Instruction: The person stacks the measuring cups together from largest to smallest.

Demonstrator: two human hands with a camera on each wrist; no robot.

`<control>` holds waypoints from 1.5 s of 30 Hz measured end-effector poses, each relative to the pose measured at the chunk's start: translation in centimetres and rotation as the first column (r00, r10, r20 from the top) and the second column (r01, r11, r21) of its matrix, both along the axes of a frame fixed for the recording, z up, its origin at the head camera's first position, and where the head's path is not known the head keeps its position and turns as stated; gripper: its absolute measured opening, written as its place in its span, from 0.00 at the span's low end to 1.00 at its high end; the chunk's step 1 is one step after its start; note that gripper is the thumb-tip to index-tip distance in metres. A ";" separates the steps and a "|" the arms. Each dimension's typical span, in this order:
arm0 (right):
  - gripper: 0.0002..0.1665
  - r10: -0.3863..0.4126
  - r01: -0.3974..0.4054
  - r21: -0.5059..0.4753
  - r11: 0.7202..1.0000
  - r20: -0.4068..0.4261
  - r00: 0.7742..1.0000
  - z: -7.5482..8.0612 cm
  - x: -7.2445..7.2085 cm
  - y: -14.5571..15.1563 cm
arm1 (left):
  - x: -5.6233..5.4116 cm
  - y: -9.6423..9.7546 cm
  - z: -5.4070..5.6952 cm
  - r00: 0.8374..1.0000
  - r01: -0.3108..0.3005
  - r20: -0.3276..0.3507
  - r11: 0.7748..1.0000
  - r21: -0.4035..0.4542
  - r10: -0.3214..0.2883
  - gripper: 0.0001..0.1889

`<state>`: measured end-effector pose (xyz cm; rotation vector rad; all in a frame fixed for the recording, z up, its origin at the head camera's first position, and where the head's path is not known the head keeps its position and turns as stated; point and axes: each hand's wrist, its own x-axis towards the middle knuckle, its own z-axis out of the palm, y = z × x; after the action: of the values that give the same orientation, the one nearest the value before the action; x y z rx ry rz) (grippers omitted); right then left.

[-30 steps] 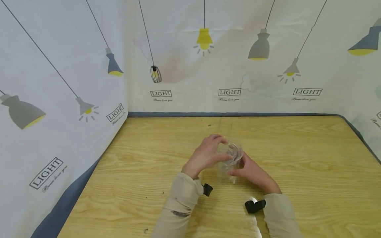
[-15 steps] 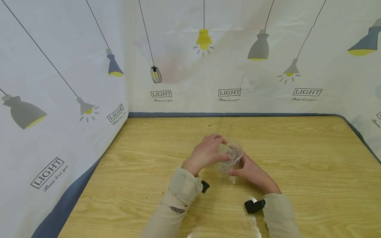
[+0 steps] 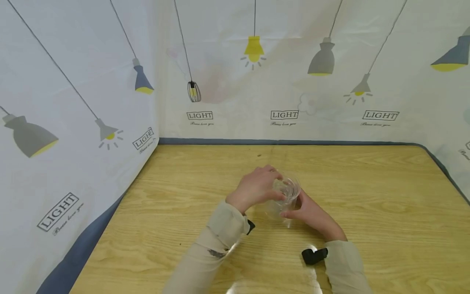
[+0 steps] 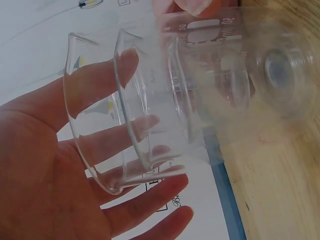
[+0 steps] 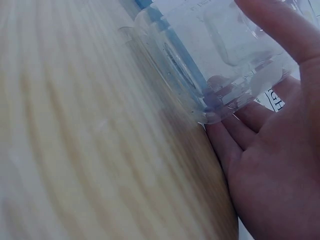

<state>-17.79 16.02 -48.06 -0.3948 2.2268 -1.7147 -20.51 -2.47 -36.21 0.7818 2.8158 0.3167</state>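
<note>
Clear beakers nested inside one another [image 3: 289,188] stand upright on the wooden table, mid-view in the head view. My left hand [image 3: 257,187] grips the upper beaker [image 4: 107,145] near its rim, thumb on the near side and fingers round the far side. Through the clear wall, these fingers show in the left wrist view. Lower down, my right hand [image 3: 312,214] holds the outer beaker [image 4: 220,65], which bears white printed markings. Its thumb and fingers curve round the wall just above the base [image 5: 175,65]. The far fingertips are partly hidden in the head view.
The wooden table [image 3: 385,196] spreads around both hands. White sheets printed with lamps [image 3: 227,94] rise behind and at the sides, with a blue lower border [image 3: 235,141]. A black wrist camera [image 3: 314,256] sticks out from the right sleeve.
My left forearm has swung a little to the left and its wrist has turned, hiding more of its camera. Both hands keep their hold; the beakers stay nearly in place.
</note>
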 end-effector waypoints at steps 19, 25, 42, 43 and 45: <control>0.50 0.008 -0.005 -0.074 0.997 0.040 0.999 1.6 0.5 -0.4 | -0.3 0.6 0.4 0.998 -0.038 0.054 0.997 -0.066 0.042 0.29; 0.51 -0.002 0.005 -0.053 0.999 0.044 0.999 1.0 0.3 -0.3 | -0.4 0.6 0.3 0.998 -0.035 0.056 0.997 -0.072 0.039 0.28; 0.49 0.004 -0.004 -0.040 0.999 -0.005 1.000 -0.4 -0.2 0.1 | -0.4 1.0 1.2 0.998 -0.023 0.055 0.991 -0.129 0.030 0.25; 0.49 0.003 -0.004 -0.040 0.999 -0.007 1.000 -0.5 -0.2 0.1 | -0.4 1.0 1.2 0.998 -0.022 0.051 0.991 -0.136 0.029 0.25; 0.49 0.004 -0.004 -0.040 0.999 -0.012 1.000 -0.6 -0.3 0.1 | -0.4 1.2 1.4 0.999 -0.018 0.043 0.988 -0.152 0.025 0.23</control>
<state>-18.06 16.13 -48.65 -0.4194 2.2016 -1.7615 -20.93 -1.26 -34.84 0.7030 2.7680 0.1193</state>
